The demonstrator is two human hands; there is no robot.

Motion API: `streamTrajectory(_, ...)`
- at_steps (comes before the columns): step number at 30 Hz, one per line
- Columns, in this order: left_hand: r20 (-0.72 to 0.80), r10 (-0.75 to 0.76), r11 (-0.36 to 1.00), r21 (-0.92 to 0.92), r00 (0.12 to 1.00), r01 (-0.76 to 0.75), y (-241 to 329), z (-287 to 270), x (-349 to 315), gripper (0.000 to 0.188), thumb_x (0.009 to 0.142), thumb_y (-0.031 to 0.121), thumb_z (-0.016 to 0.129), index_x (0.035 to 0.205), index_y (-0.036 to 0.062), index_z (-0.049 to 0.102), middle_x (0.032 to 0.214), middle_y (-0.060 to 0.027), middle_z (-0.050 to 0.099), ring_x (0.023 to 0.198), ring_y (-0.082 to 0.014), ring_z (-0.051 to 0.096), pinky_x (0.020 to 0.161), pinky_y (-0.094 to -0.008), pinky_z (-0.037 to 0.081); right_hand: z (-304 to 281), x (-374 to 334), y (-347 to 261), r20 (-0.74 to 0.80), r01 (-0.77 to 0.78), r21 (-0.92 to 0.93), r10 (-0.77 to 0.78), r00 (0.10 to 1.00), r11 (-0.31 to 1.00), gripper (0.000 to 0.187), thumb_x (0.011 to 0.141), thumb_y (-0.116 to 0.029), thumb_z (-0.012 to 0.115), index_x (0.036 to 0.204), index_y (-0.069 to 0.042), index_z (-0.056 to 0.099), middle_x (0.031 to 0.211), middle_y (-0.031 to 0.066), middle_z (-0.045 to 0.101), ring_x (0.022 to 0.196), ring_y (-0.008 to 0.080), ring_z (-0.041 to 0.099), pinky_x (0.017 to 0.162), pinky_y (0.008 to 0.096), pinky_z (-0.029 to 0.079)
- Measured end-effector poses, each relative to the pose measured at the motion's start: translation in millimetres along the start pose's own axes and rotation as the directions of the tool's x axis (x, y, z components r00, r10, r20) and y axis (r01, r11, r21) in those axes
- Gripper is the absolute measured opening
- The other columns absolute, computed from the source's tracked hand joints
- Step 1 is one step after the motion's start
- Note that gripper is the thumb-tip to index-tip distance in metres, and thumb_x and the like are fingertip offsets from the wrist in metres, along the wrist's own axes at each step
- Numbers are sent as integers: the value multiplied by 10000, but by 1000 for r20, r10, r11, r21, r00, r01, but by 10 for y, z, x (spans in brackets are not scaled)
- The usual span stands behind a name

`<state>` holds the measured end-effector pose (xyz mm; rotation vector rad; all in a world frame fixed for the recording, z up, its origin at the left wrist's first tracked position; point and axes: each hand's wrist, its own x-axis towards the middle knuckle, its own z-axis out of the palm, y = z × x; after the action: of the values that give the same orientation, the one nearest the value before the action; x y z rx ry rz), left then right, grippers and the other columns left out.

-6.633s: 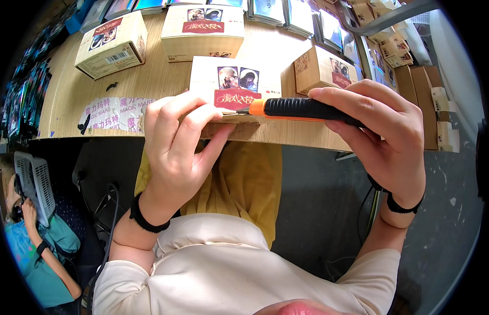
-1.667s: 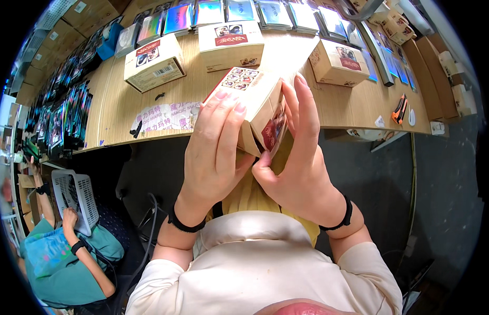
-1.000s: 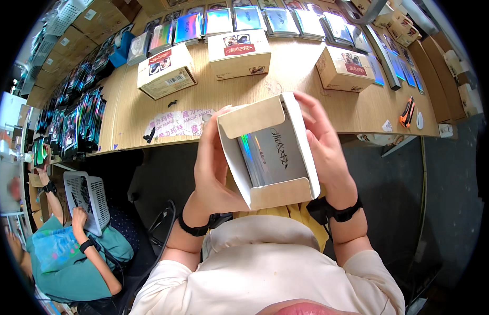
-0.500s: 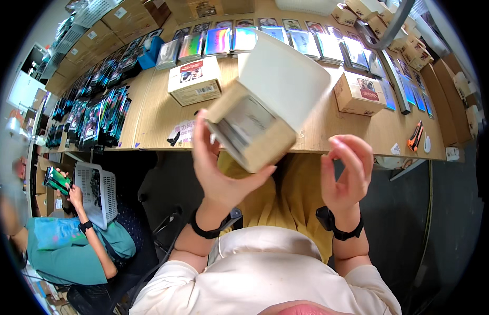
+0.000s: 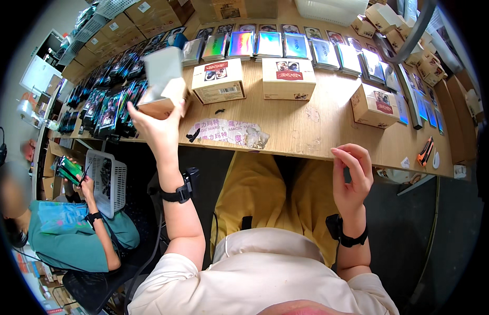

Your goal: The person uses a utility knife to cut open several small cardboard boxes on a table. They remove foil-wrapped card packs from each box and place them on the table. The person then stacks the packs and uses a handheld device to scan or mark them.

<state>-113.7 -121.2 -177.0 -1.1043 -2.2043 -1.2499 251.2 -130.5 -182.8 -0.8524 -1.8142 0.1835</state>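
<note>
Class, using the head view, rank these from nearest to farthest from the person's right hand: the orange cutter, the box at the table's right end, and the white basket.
From the right hand:
1. Cutter, right, near table edge.
2. Box, above, right end.
3. Basket, far left, below table.

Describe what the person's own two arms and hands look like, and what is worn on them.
Both forearms are bare, ending in short cream sleeves at the shoulders. The left hand has a black band at its wrist with a small black box-shaped unit attached. The right hand has a matching black wristband with a dark unit beside it. No gloves or rings are visible.
</note>
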Motion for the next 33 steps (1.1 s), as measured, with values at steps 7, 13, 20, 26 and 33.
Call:
streamTrajectory(7,-5,309,940,154,951,-305,431,-87,-202,1067,658,268,902,1465,16,251,1423,-288,259,1317,-424,329,1087,-494,344,-31,-42,23,24,-10,-10,10,1000,1000,241,783,155,642,966,5,689,947,115,610,781,206,614,652,264,501)
streamTrajectory(13,248,479,852,102,842,-514,835,200,-300,836,809,484,735,1410,-7,424,1366,-292,389,1275,-446,395,1022,-525,389,-7,-60,-11,40,-21,3,21,999,1000,238,788,150,642,967,2,692,937,114,614,777,210,614,650,262,501)
streamTrajectory(20,472,97,934,262,876,-244,1081,362,-98,994,794,567,717,1450,-61,313,1269,-370,422,1071,-441,553,887,-514,480,-23,-169,5,67,-50,13,49,997,999,228,794,144,643,965,-1,691,933,114,621,766,209,619,649,260,501)
streamTrajectory(26,326,261,965,-79,909,-249,1020,61,-192,1117,705,399,811,1452,-118,162,1222,-352,427,1144,-447,482,972,-488,437,-51,-207,44,81,-92,42,88,993,995,247,790,145,643,988,2,683,941,114,626,766,198,621,650,258,501)
streamTrajectory(33,174,534,537,-826,828,-172,886,-207,-936,1345,549,233,917,1525,34,13,1411,-207,279,1306,-328,376,1009,-462,434,10,-49,-75,231,-284,494,190,954,822,699,743,-24,800,1353,9,461,1292,152,555,1027,214,612,822,305,507)
